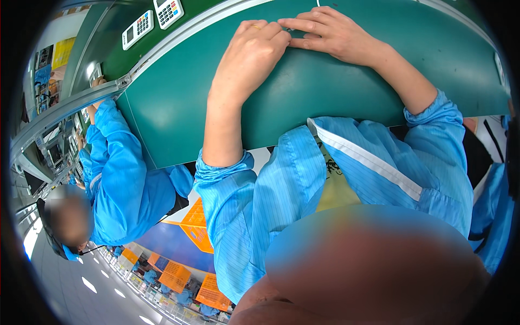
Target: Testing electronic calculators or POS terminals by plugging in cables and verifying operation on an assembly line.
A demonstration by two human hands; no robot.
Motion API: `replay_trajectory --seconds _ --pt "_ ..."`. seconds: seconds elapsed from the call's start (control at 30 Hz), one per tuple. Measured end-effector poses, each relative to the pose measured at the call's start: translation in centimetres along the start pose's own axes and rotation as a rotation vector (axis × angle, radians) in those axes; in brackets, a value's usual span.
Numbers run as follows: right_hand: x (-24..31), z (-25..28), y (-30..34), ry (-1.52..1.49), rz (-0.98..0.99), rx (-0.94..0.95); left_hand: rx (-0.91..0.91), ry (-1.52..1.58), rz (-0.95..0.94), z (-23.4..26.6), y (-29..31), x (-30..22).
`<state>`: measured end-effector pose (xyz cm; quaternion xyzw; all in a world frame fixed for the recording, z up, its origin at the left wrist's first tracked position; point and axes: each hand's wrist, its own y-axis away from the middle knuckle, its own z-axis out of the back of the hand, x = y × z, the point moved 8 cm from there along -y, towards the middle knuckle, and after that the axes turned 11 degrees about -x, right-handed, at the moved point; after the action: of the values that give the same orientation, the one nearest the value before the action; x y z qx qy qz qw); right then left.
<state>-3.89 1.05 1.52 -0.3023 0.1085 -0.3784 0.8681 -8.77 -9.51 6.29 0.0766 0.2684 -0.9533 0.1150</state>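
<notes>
Both of my hands meet over the green table mat (336, 86), near its far edge. My left hand (254, 46), with a ring on one finger, is closed, its fingers curled and fingertips pressed together. Whatever those fingertips may hold is hidden or too small to name. Reaching in from the right, my right hand (338, 35) has its fingers stretched out and spread, the tips touching or almost touching the left fingers. A tiny greyish spot shows between the two hands, too small to make out.
Beyond a metal rail (162, 46) lie two white handheld keypad devices (138, 30) with coloured keys. At my left a co-worker in a blue smock (124, 184) sits at the same bench line. Orange crates (197, 225) stand below on the left. Blue clothing (493, 211) shows at the right edge.
</notes>
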Motion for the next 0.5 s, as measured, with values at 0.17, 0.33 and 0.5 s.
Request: replay_trajectory --seconds 0.17,0.33,0.5 --pt "-0.1 0.3 -0.9 0.163 0.232 -0.265 -0.069 -0.024 -0.007 -0.3 -0.2 -0.3" --pt "1.2 1.9 -0.7 0.310 0.394 -0.430 -0.151 -0.049 -0.045 -0.3 -0.5 -0.4" --pt "-0.5 2.2 -0.3 -0.107 -0.016 -0.100 -0.183 -0.091 -0.052 0.1 -0.7 -0.2"
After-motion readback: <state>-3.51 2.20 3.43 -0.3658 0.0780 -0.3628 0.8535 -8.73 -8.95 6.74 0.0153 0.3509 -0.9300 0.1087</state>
